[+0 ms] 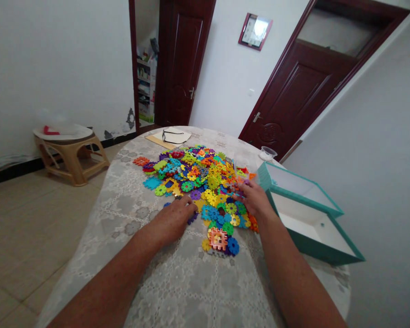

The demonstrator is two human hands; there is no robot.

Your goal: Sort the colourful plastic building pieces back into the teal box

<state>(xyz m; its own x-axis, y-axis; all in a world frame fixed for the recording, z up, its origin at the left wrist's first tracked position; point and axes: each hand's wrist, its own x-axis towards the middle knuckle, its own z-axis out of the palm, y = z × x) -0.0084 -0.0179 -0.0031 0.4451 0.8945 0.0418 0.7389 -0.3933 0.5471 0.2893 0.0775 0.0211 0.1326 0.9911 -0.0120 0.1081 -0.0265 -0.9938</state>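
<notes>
A big heap of colourful plastic interlocking pieces [212, 175], some gear-like discs and some notched squares, spreads over the table. At its near left edge is my left hand [177, 216], fingers curled down and pressed together. A purple disc [192, 218] shows beside its thumb; whether the fingers grip it is hidden. My right hand [254, 198] reaches into the heap's right side with its fingers apart, touching pieces and slightly blurred. Between my forearms, a pink notched square [218, 238] lies on a small cluster beside a blue disc [233, 245].
A teal box [310, 223] with white insides and its matching second part [300, 182] stand right of my right arm. Glasses [172, 136] rest on papers at the far edge. A clear plastic container [268, 153] sits at the back right. A stool [71, 155] stands left of the table.
</notes>
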